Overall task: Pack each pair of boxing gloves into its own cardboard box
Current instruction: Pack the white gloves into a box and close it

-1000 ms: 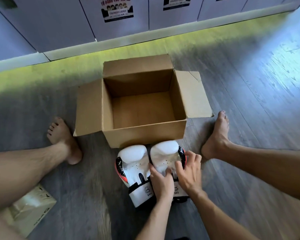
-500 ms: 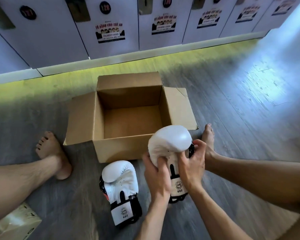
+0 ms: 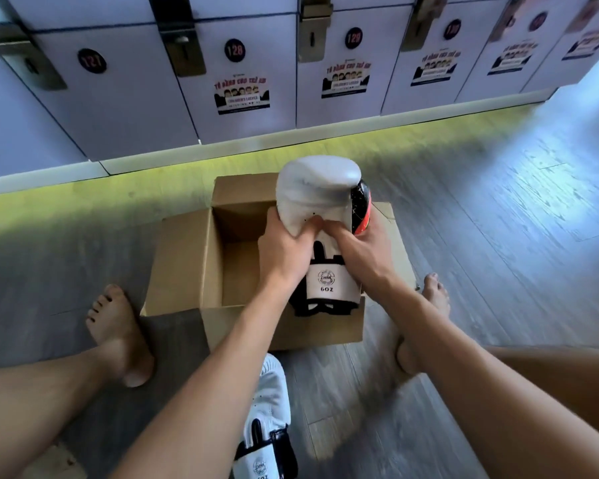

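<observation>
A white boxing glove (image 3: 317, 191) with a red and black side and a "6OZ" cuff is held above the open cardboard box (image 3: 184, 257). My left hand (image 3: 286, 250) grips its left side and my right hand (image 3: 358, 252) grips its right side, thumbs pressed into the palm. The glove stands upright, cuff toward me, over the box's right half. The second white glove (image 3: 268, 402) lies on the floor in front of the box, partly hidden behind my left forearm.
My bare feet (image 3: 118, 335) rest on the grey wood floor on either side of the box. A row of numbered lockers (image 3: 236, 81) stands behind it. A tan package corner (image 3: 61, 461) shows at the bottom left.
Both hands lifted one glove from the floor and carried it forward, up over the open box. The other glove stayed on the floor.
</observation>
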